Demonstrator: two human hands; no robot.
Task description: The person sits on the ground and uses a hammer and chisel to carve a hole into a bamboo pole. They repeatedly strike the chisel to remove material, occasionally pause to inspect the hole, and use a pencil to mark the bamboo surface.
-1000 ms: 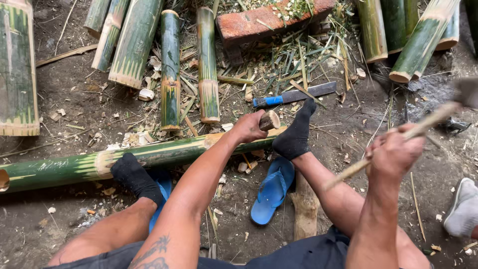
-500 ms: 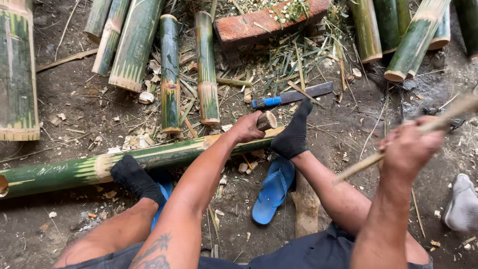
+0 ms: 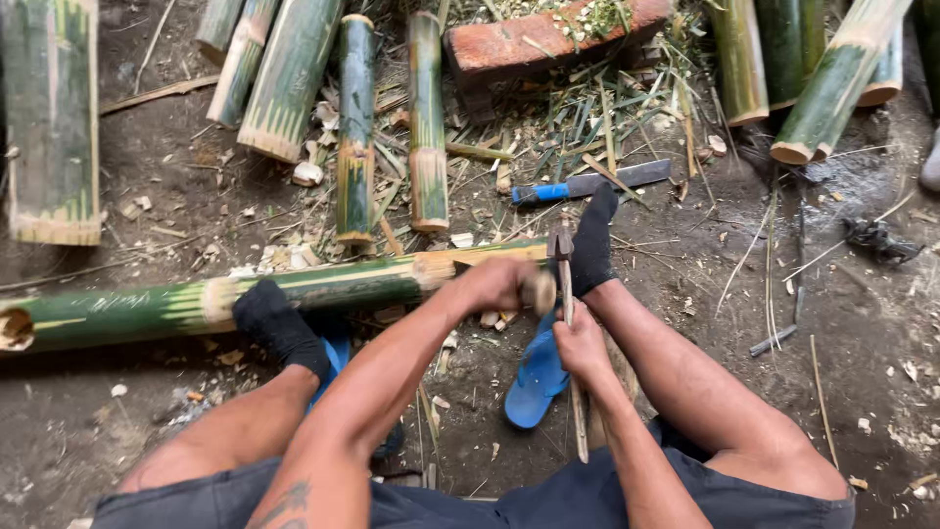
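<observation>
The long green bamboo pole (image 3: pixel 294 289) lies across the dirt floor (image 3: pixel 147 431) from 9 o'clock toward the middle, pinned under both feet in black socks (image 3: pixel 279 328), with its cut end right at the person's hands. The big change: a second ago the right hand (image 3: pixel 583 343) was cocked way out at 3 o'clock with the wooden-handled hammer (image 3: pixel 566 294) raised, and now it's come down to the centre, so the swing looks like it has just landed on the pole's end. That hand is wrapped tight around the handle, which runs back toward the lap. The left hand (image 3: pixel 499 284) is closed around a short, pale, stubby piece held at the pole's end, a bit blurred, so hard to say exactly what it is. The pole's skin is glossy green with pale scraped bands at the nodes and a yellowish strip where it's been shaved. A blue flip-flop (image 3: pixel 539 377) lies just below the hands at 6 o'clock. Up at 12 o'clock sits a blue-handled blade (image 3: pixel 587 183) on a mess of dry splinters and leaf bits, then a worn red brick (image 3: pixel 548 39). Shorter cut bamboo sections (image 3: pixel 352 127) fan out from 10 to 2 o'clock, hollow ends showing.
</observation>
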